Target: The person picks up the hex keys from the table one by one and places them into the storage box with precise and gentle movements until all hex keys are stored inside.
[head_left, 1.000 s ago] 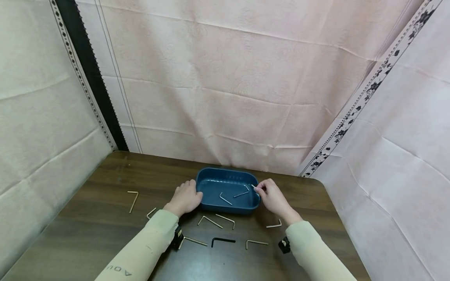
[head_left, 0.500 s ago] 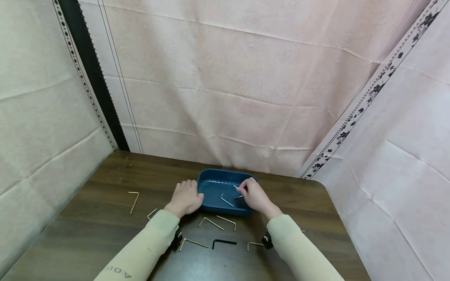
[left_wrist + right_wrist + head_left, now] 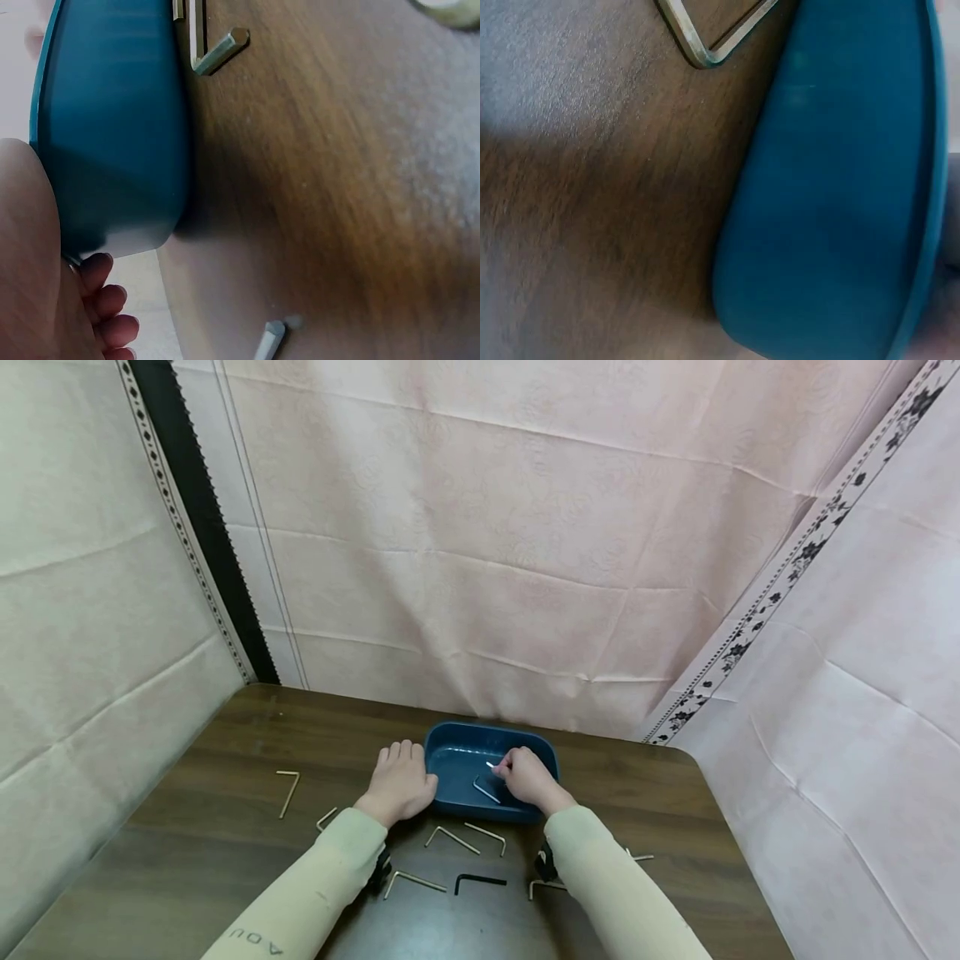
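A blue rectangular tray (image 3: 487,813) sits near the far edge of the table. My left hand (image 3: 399,781) grips its left end, thumb at the rim and fingers along the outside, as the fingertips (image 3: 112,300) in the left wrist view show. Over the inside of the tray, my right hand (image 3: 531,778) pinches a small silver hex key (image 3: 491,765), mostly hidden by the fingers. Below it a silver hex key (image 3: 486,791) lies on the tray floor. The right wrist view shows mainly the tray's outer wall (image 3: 832,187); the fingers are barely visible there.
Brass-coloured hex keys lie in front of the tray, such as one (image 3: 453,838) near its wall and one (image 3: 416,882) closer. A black hex key (image 3: 480,880) is among them. Another key (image 3: 289,793) lies far left, one (image 3: 641,857) beside the right sleeve. Cloth (image 3: 480,568) hangs behind.
My right hand has moved left from the tray's right rim to over its middle, carrying the hex key. It now covers a second key inside. The left hand stays at the tray's left end.
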`<state>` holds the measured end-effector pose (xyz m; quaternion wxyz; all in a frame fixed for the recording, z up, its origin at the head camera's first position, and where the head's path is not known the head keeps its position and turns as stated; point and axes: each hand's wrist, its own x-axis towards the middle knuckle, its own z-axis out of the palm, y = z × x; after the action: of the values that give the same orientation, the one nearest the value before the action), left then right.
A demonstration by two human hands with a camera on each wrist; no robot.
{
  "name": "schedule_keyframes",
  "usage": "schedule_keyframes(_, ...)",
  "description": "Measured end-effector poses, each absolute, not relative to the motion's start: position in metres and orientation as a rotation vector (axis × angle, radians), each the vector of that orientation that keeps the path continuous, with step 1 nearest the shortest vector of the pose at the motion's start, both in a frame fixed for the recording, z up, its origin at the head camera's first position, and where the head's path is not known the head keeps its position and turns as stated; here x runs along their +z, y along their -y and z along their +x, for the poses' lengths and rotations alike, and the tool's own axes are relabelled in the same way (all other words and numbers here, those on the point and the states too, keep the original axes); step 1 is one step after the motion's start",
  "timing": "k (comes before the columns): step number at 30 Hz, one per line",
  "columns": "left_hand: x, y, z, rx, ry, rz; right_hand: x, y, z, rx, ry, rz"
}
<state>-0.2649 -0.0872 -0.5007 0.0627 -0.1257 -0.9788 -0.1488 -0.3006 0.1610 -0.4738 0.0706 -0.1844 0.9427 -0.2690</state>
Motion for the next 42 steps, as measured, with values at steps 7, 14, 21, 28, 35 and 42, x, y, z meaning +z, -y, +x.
schedule_keyframes(7,-0.495,0.084,-0.266,-0.444,3.034,-0.363,-0.479,-0.163,-0.305,-0.778,-2.846,-0.494)
schedule_keyframes(14,-0.494,0.082,-0.265,-0.434,3.048,-0.374,-0.484,-0.164,-0.307,-0.753,-2.843,-0.469)
schedule_keyframes(21,-0.494,0.082,-0.265,-0.458,3.046,-0.383,-0.480,-0.165,-0.305,-0.802,-2.853,-0.453)
schedule_keyframes(28,-0.499,0.082,-0.266,-0.483,3.038,-0.387,-0.466,-0.176,-0.290,-0.954,-2.870,-0.526)
schedule_keyframes(35,-0.498,0.084,-0.268,-0.482,3.056,-0.357,-0.450,-0.193,-0.270,-1.073,-2.881,-0.553)
schedule_keyframes(42,-0.494,0.087,-0.265,-0.483,3.068,-0.351,-0.440,-0.221,-0.256,-1.147,-2.873,-0.572)
